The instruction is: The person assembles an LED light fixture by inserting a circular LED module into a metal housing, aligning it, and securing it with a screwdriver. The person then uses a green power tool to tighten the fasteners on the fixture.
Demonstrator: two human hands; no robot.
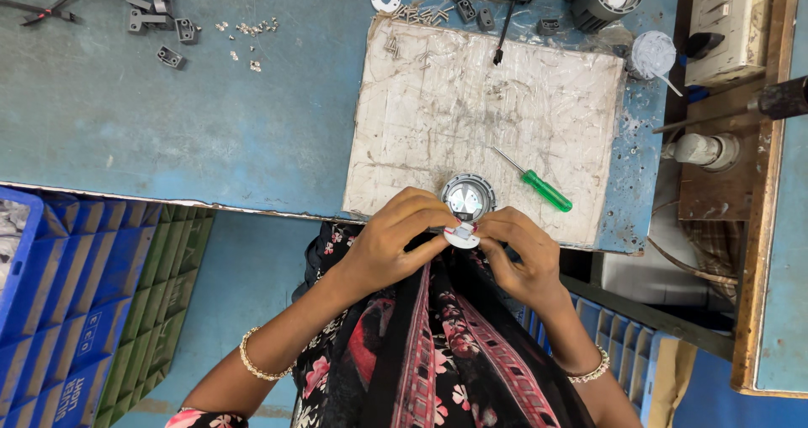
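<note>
Both hands, left hand (pixel 389 236) and right hand (pixel 520 247), pinch a small white disc (pixel 461 235); round silvery reflector housing (pixel 468 197) just beyond, green screwdriver (pixel 539 185) near.

The scene is brightly and evenly lit by soft, diffuse light from above, with only faint, short shadows under the green screwdriver (pixel 539 186) and the small parts on the blue worktop (pixel 168 116). The plastic-wrapped board (pixel 471 108) gives off pale glare in its creases. Focus is sharp across the frame, with mild wide-angle bending of straight lines near the edges.
</note>
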